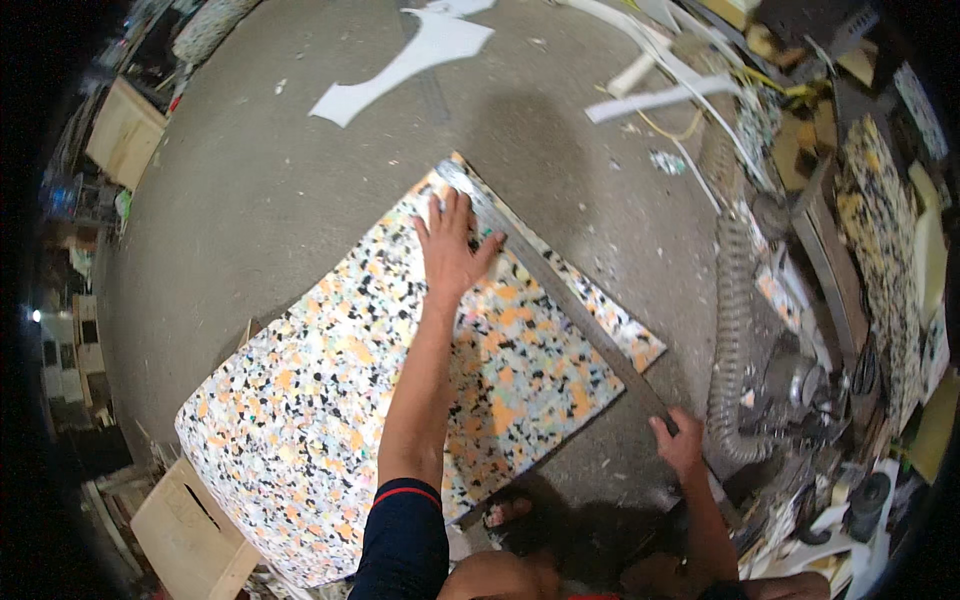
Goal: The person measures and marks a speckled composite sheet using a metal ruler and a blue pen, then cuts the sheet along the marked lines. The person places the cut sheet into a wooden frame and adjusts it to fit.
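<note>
My left hand lies with fingers spread on a speckled foam sheet of white, orange and black, near its top corner. A long grey straight strip runs diagonally along the sheet's right edge, beside my left fingertips, and continues down past the sheet. My right hand grips this strip beyond the sheet's lower right corner, fingers curled. A narrow band of speckled foam shows on the strip's other side. A bare foot shows below the sheet.
On the concrete floor lie white offcuts and pale strips. A coiled clear hose, a round metal machine part and heaped scraps crowd the right. Plywood boards stand at the lower left and upper left.
</note>
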